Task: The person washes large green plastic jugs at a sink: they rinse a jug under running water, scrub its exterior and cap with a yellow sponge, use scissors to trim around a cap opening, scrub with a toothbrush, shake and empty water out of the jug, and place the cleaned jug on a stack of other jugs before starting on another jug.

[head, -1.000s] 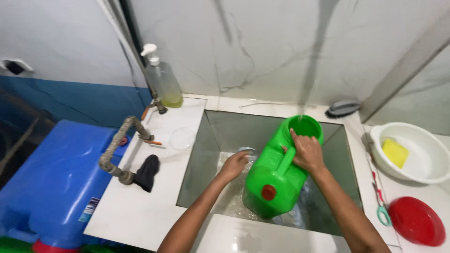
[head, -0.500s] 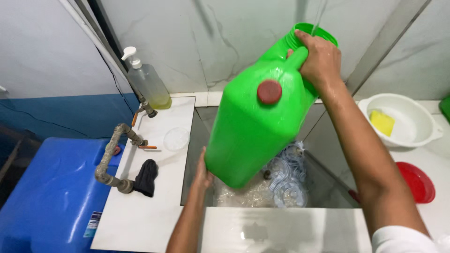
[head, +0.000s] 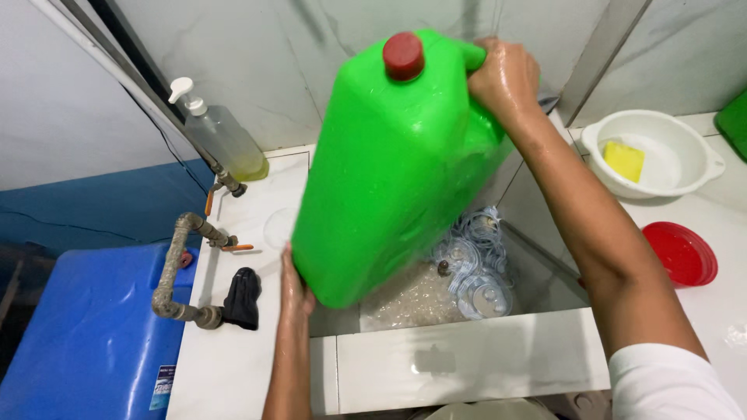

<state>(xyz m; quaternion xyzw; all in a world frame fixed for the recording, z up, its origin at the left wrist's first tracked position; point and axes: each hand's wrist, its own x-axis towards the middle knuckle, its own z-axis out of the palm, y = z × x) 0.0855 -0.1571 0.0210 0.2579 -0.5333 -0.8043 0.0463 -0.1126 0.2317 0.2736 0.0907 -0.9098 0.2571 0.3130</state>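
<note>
The person holds a big green jug (head: 397, 167) up over the sink (head: 475, 354). The right hand (head: 504, 78) is wet and closed tight around the handle at the top of the jug. The left hand (head: 294, 289) is flat and open, pressed against the bottom corner of the jug to hold it up. The jug is tipped on its side, high above the sink and not touching it. A red cap (head: 403, 56) sits on the side that faces up.

Water is splashing and bubbling in the sink below the jug, so it looks like the jug is being tipped out. How much water is left inside cannot be seen. The jug is lifted and tilted already; it has not been set down anywhere.

On the left stand a soap bottle (head: 222, 136) and a bent pipe tap (head: 183, 268), with a blue tank (head: 85, 334) beside them. On the right are a white bowl (head: 689, 175) with a yellow sponge (head: 624, 160) in it, and a red lid (head: 683, 253).
</note>
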